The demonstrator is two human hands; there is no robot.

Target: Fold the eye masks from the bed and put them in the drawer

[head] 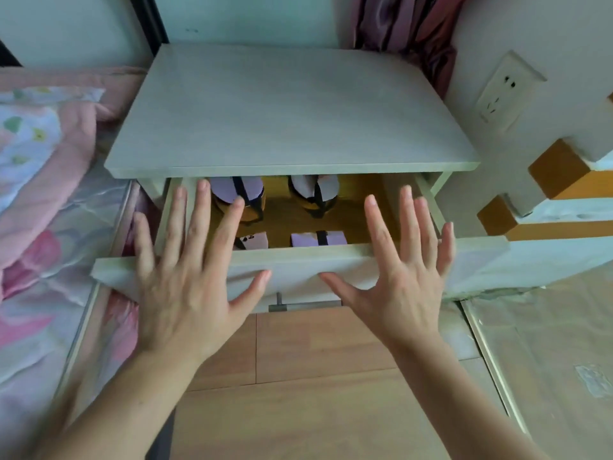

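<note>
Masks [317, 240] folded, four lying in open drawer [298, 260] on its yellow floor: two at back edge under nightstand top [292, 107], two by front panel. Left hand [179, 287] and right hand [403, 277] over front edge, fingers spread, gripping nothing. Handle [305, 306] below between thumbs. Bed [43, 194] left.

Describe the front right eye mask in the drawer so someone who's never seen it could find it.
Start at the pale nightstand beside the bed and look into its open drawer. Four folded masks lie there in two rows. Yours is the mask nearest the drawer front on the right: a flat lilac rectangle crossed by one black strap, unlike the rounded ones behind.
</note>
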